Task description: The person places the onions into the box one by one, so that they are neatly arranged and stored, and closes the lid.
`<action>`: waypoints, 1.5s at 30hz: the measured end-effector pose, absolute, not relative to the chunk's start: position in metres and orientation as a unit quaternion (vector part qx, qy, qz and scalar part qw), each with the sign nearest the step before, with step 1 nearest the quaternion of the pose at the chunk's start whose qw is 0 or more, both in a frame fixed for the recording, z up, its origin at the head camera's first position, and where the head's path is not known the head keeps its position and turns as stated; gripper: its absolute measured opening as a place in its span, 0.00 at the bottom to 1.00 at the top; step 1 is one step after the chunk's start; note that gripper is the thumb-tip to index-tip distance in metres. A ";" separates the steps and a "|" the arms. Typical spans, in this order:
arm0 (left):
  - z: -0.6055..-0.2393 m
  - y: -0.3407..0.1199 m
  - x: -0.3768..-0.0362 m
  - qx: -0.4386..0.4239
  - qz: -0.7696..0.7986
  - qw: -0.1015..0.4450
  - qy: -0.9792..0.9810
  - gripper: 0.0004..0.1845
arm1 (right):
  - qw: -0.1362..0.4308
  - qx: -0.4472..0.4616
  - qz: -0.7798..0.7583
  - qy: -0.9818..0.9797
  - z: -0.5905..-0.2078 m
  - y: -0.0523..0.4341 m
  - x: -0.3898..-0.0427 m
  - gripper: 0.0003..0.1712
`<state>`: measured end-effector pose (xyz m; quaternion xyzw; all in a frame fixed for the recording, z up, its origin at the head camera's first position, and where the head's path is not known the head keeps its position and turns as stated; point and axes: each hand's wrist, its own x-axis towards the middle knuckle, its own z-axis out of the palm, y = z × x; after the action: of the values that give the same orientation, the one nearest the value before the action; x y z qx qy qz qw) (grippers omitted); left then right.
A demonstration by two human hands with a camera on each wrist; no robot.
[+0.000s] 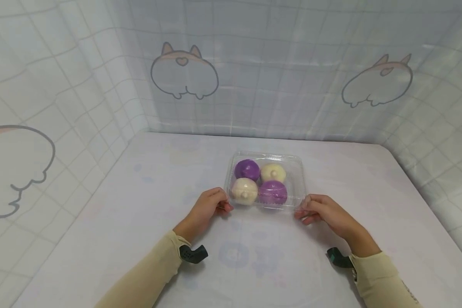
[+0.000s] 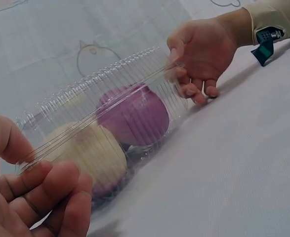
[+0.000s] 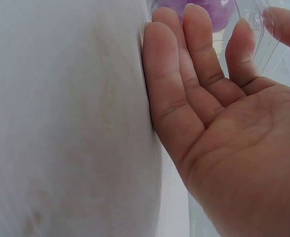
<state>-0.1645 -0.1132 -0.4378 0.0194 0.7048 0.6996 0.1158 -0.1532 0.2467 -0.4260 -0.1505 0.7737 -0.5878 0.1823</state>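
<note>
A clear plastic clamshell box [image 1: 298, 171] lies lid down on the white table, holding two purple buns [image 1: 247, 168] [image 1: 273, 191] and two cream buns [image 1: 273, 172] [image 1: 244, 190]. My left hand [image 1: 225, 205] pinches the box's near left corner. In the left wrist view its thumb lies on the ribbed lid [image 2: 110, 79] and its fingers [image 2: 61, 187] curl beneath, beside a cream bun [image 2: 93, 153] and a purple bun [image 2: 135, 113]. My right hand [image 1: 304, 211] [image 2: 184, 74] pinches the near right corner. The right wrist view shows its fingers [image 3: 199, 59] against the plastic, a purple bun [image 3: 219, 10] just beyond.
The table [image 1: 138, 222] is covered in white cloth with faint prints. Checked curtains with cartoon animal drawings [image 1: 185, 72] close off the back and both sides. Small camera mounts sit at my left wrist [image 1: 194, 253] and right wrist [image 1: 339, 259].
</note>
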 end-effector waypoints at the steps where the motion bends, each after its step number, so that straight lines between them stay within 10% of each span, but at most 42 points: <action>1: -0.438 -0.113 -0.165 0.018 0.700 0.116 0.704 0.08 | 0.181 -0.151 -0.588 0.774 -0.426 0.247 -0.153 0.18; 45: -0.438 -0.112 -0.164 0.029 0.703 0.129 0.698 0.08 | 0.194 -0.106 -0.639 0.736 -0.424 0.239 -0.152 0.11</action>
<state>-0.1642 -0.1121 -0.4381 0.0291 0.6984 0.7034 0.1290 -0.1520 0.2389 -0.4241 -0.1055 0.7365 -0.6393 0.1942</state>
